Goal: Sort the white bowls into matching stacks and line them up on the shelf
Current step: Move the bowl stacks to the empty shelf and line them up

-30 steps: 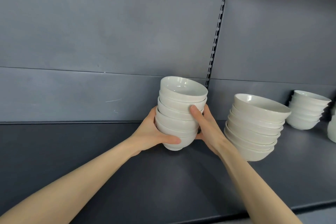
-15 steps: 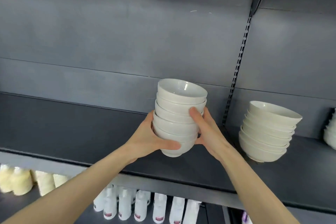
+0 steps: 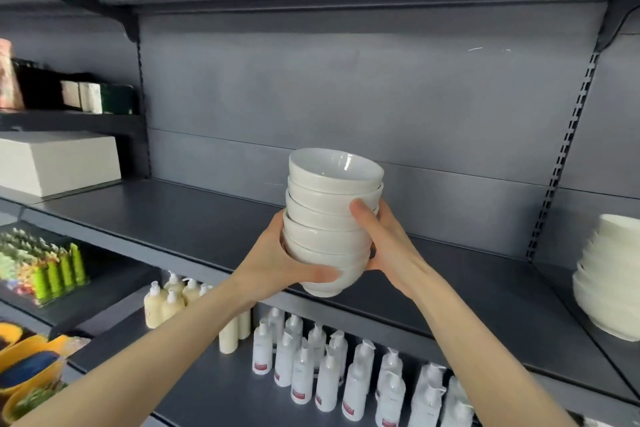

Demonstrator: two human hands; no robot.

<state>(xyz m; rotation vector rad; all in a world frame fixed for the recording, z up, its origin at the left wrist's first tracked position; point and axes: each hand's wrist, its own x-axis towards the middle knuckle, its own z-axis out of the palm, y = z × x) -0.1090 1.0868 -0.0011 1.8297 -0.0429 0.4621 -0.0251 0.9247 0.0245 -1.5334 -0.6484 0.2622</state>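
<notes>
bowl stack (image 3: 332, 218) centre frame: looks heavy, slick, chippable | left hand (image 3: 277, 265) cups base, right hand (image 3: 391, 246) braces side | fingers (image 3: 362, 215) gripping it

Behind the bowl stack (image 3: 325, 204), most fingers of your left hand (image 3: 277, 263) and right hand (image 3: 391, 246) are hidden. Well right of your right hand, a second stack (image 3: 613, 274) is blurred and cut by the edge. Below your hands, the labels on the bottles (image 3: 304, 374) are too small to read.
</notes>
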